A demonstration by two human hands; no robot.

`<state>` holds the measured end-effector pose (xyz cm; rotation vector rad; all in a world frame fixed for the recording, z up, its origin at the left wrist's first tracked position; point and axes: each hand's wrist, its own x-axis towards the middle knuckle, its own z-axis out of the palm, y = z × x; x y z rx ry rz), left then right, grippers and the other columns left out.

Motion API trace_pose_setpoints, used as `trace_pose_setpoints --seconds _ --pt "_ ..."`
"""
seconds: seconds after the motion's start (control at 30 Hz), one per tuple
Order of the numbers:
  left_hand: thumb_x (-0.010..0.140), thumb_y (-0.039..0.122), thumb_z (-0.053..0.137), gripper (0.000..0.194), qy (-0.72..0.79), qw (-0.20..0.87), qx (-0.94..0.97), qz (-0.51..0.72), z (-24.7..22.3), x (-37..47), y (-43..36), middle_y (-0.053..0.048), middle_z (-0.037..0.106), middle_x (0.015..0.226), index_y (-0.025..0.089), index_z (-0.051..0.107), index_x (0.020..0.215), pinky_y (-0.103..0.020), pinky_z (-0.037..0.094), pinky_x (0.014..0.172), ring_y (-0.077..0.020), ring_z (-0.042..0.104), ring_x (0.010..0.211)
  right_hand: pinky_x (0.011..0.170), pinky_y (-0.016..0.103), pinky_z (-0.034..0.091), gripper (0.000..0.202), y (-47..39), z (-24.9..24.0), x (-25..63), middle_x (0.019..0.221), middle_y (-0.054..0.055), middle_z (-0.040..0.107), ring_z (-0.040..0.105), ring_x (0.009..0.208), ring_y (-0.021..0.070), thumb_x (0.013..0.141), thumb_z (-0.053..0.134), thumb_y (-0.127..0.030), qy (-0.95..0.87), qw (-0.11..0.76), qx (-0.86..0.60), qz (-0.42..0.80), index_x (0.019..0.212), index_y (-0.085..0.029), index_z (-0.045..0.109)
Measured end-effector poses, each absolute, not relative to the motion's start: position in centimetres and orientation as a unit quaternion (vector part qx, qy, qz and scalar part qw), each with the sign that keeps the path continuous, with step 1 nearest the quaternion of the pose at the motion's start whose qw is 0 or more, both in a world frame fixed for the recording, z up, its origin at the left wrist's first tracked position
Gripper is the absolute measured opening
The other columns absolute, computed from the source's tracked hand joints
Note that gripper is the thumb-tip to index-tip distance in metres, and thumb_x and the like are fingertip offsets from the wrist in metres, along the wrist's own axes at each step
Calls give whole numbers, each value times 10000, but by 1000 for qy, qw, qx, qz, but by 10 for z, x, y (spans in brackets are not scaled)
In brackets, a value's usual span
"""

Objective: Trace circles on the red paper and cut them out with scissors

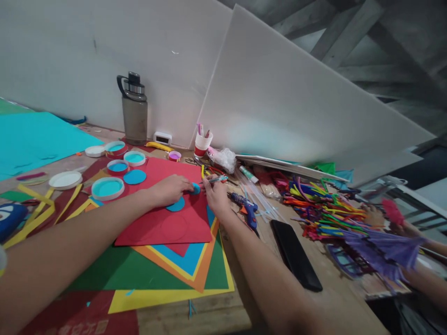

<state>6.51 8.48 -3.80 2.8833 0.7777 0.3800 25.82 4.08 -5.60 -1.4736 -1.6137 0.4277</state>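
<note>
A red sheet (146,228) lies on a stack of coloured sheets, with faint round outlines drawn on its near part. The fingertips of my left hand (172,188) press a small blue disc (196,188) against it. A larger blue disc (176,204) lies just below that hand, and another blue disc (135,177) rests near the sheet's left edge. At the sheet's right side, my right hand (215,195) is closed around a slim pale-blue pen (220,178), its tip close to the small disc. My fingers partly hide the pen.
Round tubs (107,188) and white lids (65,180) stand left. A bottle (135,114) and a cup of pens (203,142) are by the wall. Right lie a glue gun (249,211), a black case (295,256) and pipe cleaners (324,204). Another person's hand (373,216) is beyond.
</note>
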Motion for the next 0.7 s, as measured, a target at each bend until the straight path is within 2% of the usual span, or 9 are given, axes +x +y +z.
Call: trace_pose_setpoints --seconds 0.13,0.27,0.47,0.7 --pt "811 44 432 458 297 68 942 140 -36 67 79 -44 694 1195 253 721 1098 -399 383 994 -235 571 1171 614 265 506 233 40 -55 257 718 36 642 636 650 166 894 446 -431 -604 485 -595 214 841 -211 504" --pt "833 76 446 425 314 90 935 140 -36 67 78 -36 689 1207 257 714 1109 -398 405 971 -231 584 1153 563 257 528 200 37 -47 257 734 35 642 625 589 151 895 433 -408 -505 551 -606 271 860 -215 474" --pt "867 105 466 382 269 96 946 153 -40 66 86 -40 689 1208 226 706 1138 -321 418 1009 -195 605 1134 560 251 537 173 37 -48 258 728 45 647 622 581 149 888 469 -374 -485 560 -604 294 823 -214 476" --pt "907 145 467 343 246 77 952 166 -43 65 88 -32 701 1189 224 706 1140 -322 453 992 -192 627 1115 551 240 515 216 38 -54 256 687 19 630 606 572 141 880 488 -404 -503 567 -592 273 799 -204 506"
